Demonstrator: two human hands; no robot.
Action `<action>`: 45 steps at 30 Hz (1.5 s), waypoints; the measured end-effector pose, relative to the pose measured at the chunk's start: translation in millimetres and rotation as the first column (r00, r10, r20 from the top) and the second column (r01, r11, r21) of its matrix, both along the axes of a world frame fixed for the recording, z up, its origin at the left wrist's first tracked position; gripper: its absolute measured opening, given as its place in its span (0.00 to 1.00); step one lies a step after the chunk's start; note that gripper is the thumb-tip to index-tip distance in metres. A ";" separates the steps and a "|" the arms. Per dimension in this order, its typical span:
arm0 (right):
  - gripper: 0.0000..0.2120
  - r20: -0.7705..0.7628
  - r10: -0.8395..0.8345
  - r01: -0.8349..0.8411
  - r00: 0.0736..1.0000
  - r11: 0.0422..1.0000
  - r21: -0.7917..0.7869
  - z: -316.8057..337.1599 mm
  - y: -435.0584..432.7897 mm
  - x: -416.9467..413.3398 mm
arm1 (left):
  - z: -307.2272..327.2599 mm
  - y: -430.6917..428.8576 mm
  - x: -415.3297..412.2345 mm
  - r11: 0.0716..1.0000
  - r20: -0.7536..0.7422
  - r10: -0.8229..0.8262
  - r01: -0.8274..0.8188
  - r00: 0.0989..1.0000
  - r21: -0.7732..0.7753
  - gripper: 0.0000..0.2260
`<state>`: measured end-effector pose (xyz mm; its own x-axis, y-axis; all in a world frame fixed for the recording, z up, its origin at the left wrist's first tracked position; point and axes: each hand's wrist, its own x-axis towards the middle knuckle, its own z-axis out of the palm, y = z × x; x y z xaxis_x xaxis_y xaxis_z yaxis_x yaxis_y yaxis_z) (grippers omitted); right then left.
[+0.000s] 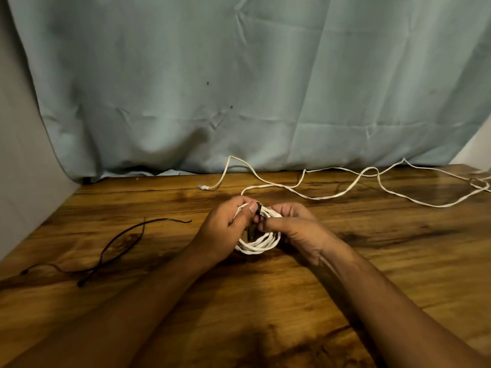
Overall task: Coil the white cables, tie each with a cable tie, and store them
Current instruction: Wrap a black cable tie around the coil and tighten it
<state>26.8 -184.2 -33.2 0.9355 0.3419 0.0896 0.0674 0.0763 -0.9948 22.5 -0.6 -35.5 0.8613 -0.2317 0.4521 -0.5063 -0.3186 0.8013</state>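
Observation:
A coiled white cable (261,243) stands on edge at the middle of the wooden table (345,261), held between both hands. My left hand (228,229) grips the coil's left side, thumb on top. My right hand (295,227) pinches a black cable tie (258,205) wrapped round the top of the coil. A second white cable (342,193) lies loose and uncoiled across the back right of the table, its plug end (203,186) near the curtain.
Two or three black cable ties (111,245) lie spread on the table to the left. A pale blue-green curtain (239,88) hangs along the table's far edge. A grey wall (21,155) borders the left side.

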 end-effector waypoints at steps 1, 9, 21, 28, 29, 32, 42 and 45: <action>0.09 0.002 -0.007 0.007 1.000 1.000 0.008 0.1 0.8 -0.1 | -0.1 -1.2 0.1 1.000 -0.002 -0.002 0.002 1.000 -0.007 0.09; 0.05 0.024 -0.024 0.024 0.999 1.000 0.008 -3.4 5.2 -2.1 | -0.2 -2.0 0.9 0.999 -0.026 0.011 -0.012 1.000 -0.037 0.10; 0.01 0.684 -0.208 0.422 0.700 0.892 -0.161 2.3 6.4 -0.8 | -7.6 0.4 6.6 0.999 -0.020 0.042 -0.042 0.999 -0.012 0.10; 0.09 0.199 -0.258 0.247 0.945 0.966 0.080 6.9 3.8 -5.8 | -3.5 -3.4 -8.2 0.981 0.171 0.026 -0.058 0.985 0.187 0.06; 0.10 0.122 -0.235 0.225 0.964 0.970 0.093 7.6 2.9 -6.0 | -4.2 -2.9 -8.2 0.975 0.198 0.027 -0.070 0.980 0.211 0.05; 0.08 -0.075 -0.118 0.125 0.990 0.987 0.098 14.1 -3.2 -7.2 | -6.7 -2.1 -9.4 0.959 0.279 0.011 -0.090 0.960 0.270 0.04; 0.07 -0.380 0.060 -0.014 0.923 0.992 0.124 14.8 -18.2 1.7 | -0.3 -8.9 -15.3 0.966 0.257 -0.098 0.030 0.961 0.256 0.12; 0.07 -0.400 0.068 -0.017 0.914 0.991 0.130 13.8 -18.6 2.2 | 2.5 -7.5 -15.7 0.972 0.218 -0.130 0.081 0.967 0.221 0.11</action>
<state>29.0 -202.8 -19.3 0.8855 0.3925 -0.2488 -0.3432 0.1915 -0.9195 6.8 -8.2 -33.0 0.7054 -0.4261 0.5665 -0.7085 -0.4009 0.5807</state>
